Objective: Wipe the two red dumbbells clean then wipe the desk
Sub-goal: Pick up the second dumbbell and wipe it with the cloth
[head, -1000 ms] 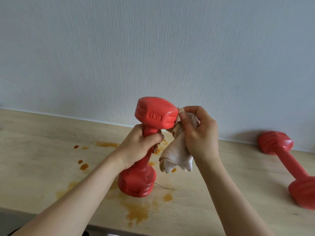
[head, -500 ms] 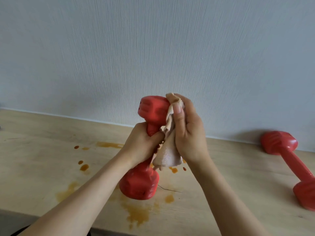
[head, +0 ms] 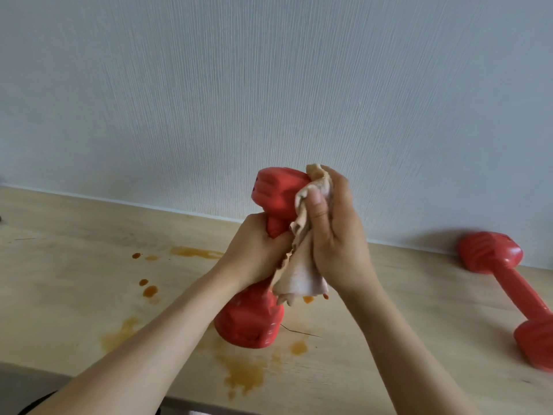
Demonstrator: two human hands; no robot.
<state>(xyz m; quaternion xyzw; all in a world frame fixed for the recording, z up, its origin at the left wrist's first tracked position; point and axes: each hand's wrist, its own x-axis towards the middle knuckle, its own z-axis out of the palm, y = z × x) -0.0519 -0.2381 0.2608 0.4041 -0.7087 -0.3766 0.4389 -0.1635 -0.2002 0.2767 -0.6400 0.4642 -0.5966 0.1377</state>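
My left hand point(head: 257, 250) grips the handle of a red dumbbell point(head: 250, 320) held nearly upright above the wooden desk point(head: 74, 280). Its upper head point(head: 278, 190) points toward the wall. My right hand point(head: 335, 232) holds a stained beige cloth point(head: 299, 274) and presses it against the right side of that upper head; the cloth's loose end hangs down past the handle. A second red dumbbell point(head: 508, 289) lies on the desk at the far right, away from both hands.
Orange-brown spill stains point(head: 242, 372) and small drops point(head: 149, 290) spread across the desk under and left of the held dumbbell. A pale textured wall point(head: 269, 85) rises right behind the desk. The desk's front edge point(head: 194, 404) runs along the bottom.
My right hand with the cloth has moved from the side of the upper head up and over it, wrapping the cloth around its right face. The dumbbell has turned slightly in my left hand.
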